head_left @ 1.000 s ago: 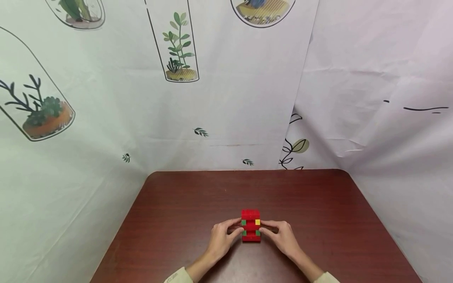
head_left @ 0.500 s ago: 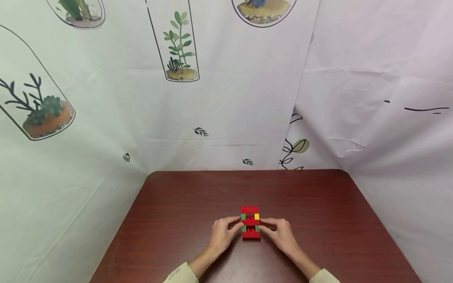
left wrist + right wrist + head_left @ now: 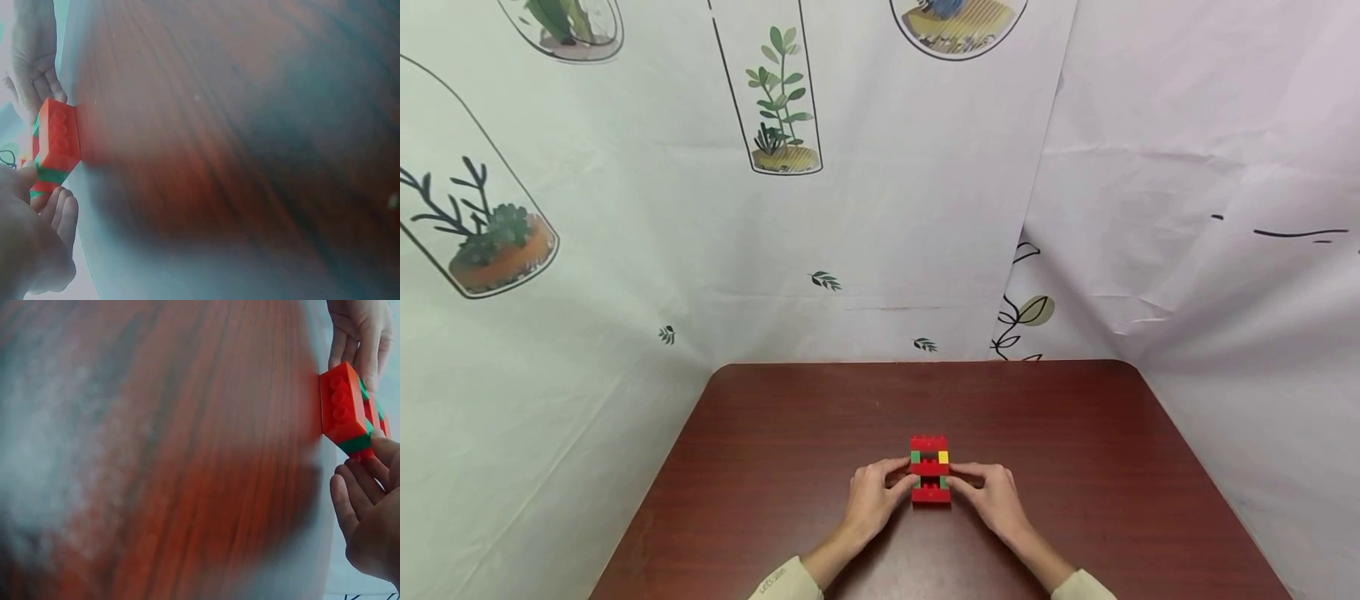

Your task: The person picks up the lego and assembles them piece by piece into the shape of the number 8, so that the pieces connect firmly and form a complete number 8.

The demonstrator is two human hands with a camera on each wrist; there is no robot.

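Observation:
A stack of toy building bricks [image 3: 931, 496] is near the middle of the table, between both hands. Red bricks form its layers, with small green bricks and one yellow brick [image 3: 943, 457] set between them at the sides. Dark gaps show through its centre. My left hand [image 3: 871, 500] pinches the left side with thumb and fingers. On the right side, my right hand [image 3: 996, 502] grips in the same way. In the left wrist view the red brick [image 3: 59, 131] shows its round studs. Fingertips partly cover the green bricks [image 3: 355, 444]. Whether the stack touches the table, I cannot tell.
The dark red-brown table [image 3: 775, 417] has rounded far corners. White cloth [image 3: 887, 225] printed with plants in glass jars hangs behind it and along both sides. Pale sleeves [image 3: 790, 579] reach the wrists.
The brick stack has shifted slightly away from me and tipped, so the gaps between its layers now show. Both hands have moved with it and keep their hold.

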